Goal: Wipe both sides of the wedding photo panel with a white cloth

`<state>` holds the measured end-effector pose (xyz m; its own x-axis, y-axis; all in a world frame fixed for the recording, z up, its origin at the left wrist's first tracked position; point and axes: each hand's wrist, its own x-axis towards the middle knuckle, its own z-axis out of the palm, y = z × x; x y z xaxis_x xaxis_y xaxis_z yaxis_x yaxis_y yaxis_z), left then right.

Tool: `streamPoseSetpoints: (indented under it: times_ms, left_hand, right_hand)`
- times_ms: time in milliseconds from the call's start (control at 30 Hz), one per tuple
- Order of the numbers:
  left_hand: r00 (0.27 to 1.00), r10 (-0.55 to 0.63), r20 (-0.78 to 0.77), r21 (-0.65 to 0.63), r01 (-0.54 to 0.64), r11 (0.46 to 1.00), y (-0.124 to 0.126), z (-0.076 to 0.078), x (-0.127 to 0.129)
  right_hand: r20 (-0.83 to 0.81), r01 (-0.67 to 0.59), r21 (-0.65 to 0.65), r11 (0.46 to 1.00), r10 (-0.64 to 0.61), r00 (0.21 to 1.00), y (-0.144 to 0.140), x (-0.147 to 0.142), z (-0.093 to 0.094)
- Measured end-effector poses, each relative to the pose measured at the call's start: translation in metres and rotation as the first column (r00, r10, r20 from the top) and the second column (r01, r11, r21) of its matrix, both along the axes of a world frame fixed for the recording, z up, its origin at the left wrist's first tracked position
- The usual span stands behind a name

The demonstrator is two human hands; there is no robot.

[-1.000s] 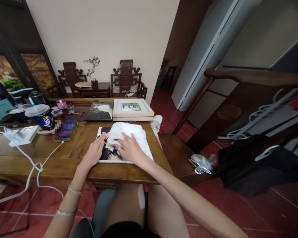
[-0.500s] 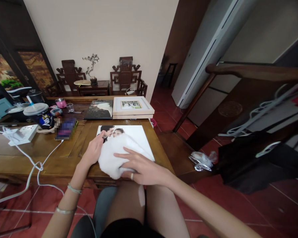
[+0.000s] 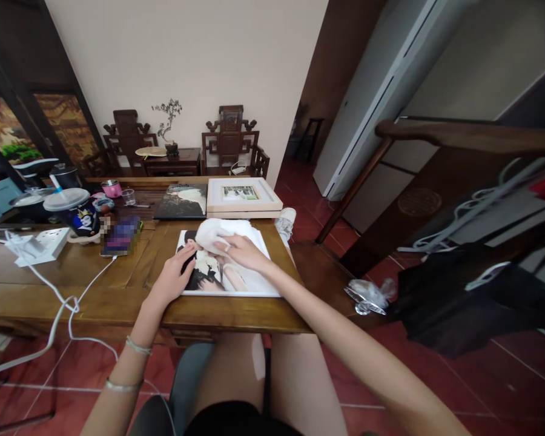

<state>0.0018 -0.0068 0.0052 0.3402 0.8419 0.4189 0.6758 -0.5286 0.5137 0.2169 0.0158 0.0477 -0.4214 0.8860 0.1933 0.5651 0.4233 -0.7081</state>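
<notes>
A white-edged photo panel showing two people lies flat near the front edge of the wooden table. Resting on its left side, my left hand has its fingers stretched out over the picture and grips nothing. My right hand presses down on a fluffy white cloth, fingers closed on its near side. The cloth sits bunched on the far part of the panel and hides the heads in the picture.
Behind the panel lie a dark photo panel and a light framed picture. Leftward are a phone on a cable, a lidded cup and a power strip. A white shoe shows past the table's right edge.
My right hand has slid the cloth away from me to the panel's far side, baring the lower picture. The left hand stays nearly in place. A white shoe has come into view.
</notes>
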Motion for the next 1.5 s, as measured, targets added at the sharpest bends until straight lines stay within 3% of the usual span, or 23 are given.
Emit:
streamPoseSetpoints:
  times_ms: [133,267,433,667,800,933,1067,1167,1267,1500]
  left_hand:
    - [1.0,0.025,-0.001,0.01,-0.025,1.0,0.0,-0.001,-0.001]
    - [0.999,0.047,0.005,0.018,-0.047,0.999,0.0,0.0,-0.001]
    - [0.999,0.018,0.033,-0.014,-0.017,1.0,-0.001,0.002,-0.001]
    - [1.0,0.021,0.015,-0.028,-0.021,0.999,-0.001,0.002,0.0]
    - [0.999,0.02,0.025,-0.021,-0.019,1.0,-0.002,0.003,0.001]
    - [1.0,0.014,0.024,-0.018,-0.013,1.0,-0.003,0.004,0.002]
    - [1.0,0.02,0.02,-0.015,-0.019,1.0,-0.003,0.003,0.002]
    - [1.0,0.011,0.022,-0.013,-0.011,1.0,-0.001,0.001,0.001]
    - [1.0,0.011,0.023,-0.009,-0.011,1.0,-0.001,0.001,0.001]
    - [0.999,0.008,0.036,-0.022,-0.008,1.0,-0.003,0.004,0.001]
  right_hand:
    - [0.029,-0.015,0.056,0.998,0.014,0.999,0.022,-0.046,0.003]
    - [0.029,-0.059,0.091,0.994,0.057,0.998,0.029,-0.057,0.003]
    - [0.027,-0.052,0.061,0.997,0.05,0.998,0.031,-0.017,0.0]
    - [0.058,0.156,0.097,0.983,-0.162,0.985,0.031,0.059,-0.009]
    - [0.14,0.131,0.146,0.981,-0.152,0.978,0.002,0.068,-0.018]
    - [0.169,0.064,0.223,0.973,-0.103,0.98,-0.056,0.064,-0.021]
    - [0.191,-0.069,0.195,0.978,0.031,0.981,-0.11,0.065,-0.012]
    - [0.218,-0.122,0.117,0.986,0.094,0.971,-0.121,0.069,-0.007]
    - [0.223,-0.044,0.051,0.998,0.032,0.974,-0.102,0.072,-0.008]
    - [0.135,0.017,0.084,0.996,-0.028,0.991,-0.002,0.067,-0.009]
